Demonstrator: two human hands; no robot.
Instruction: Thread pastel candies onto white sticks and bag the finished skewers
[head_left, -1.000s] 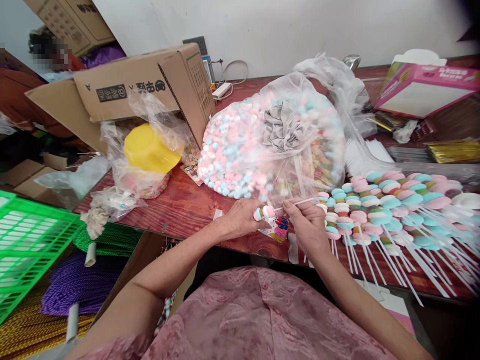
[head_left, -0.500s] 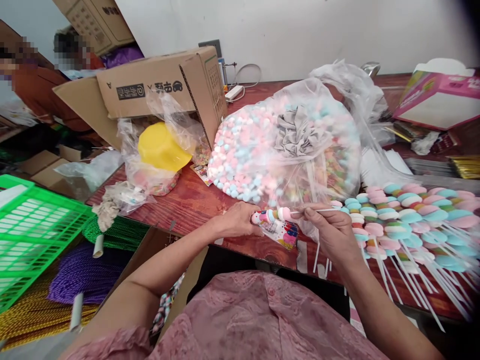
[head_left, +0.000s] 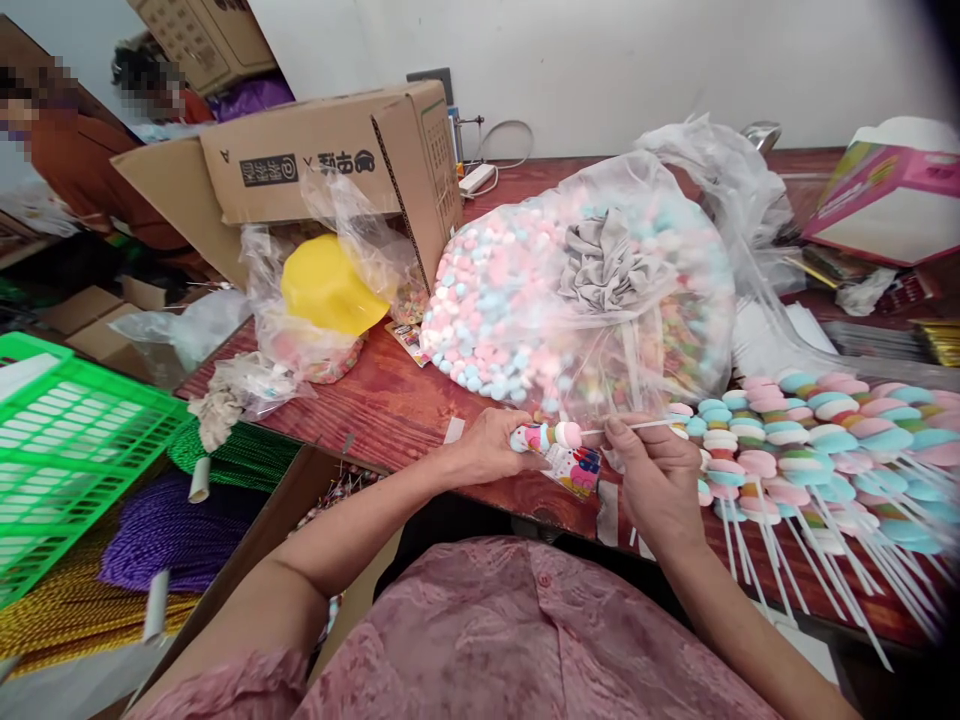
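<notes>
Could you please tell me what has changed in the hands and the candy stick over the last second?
The left hand has more candy pieces stacked on the white stick: about two a second ago, three or so now. The right hand still pinches the stick. The big bag of candies and the finished skewers lie unchanged.

Bright, even daylight, soft shadows; edges stretched by the wide lens, right side blurred

Stick: a second ago your right hand [head_left: 656, 470] pinched a white stick [head_left: 637, 426] carrying two candy pieces; it now carries about three.
Candy stack: the candy stack [head_left: 544, 437] at your left hand [head_left: 487, 447] has grown longer, reaching further toward the printed wrapper [head_left: 576, 466].
</notes>
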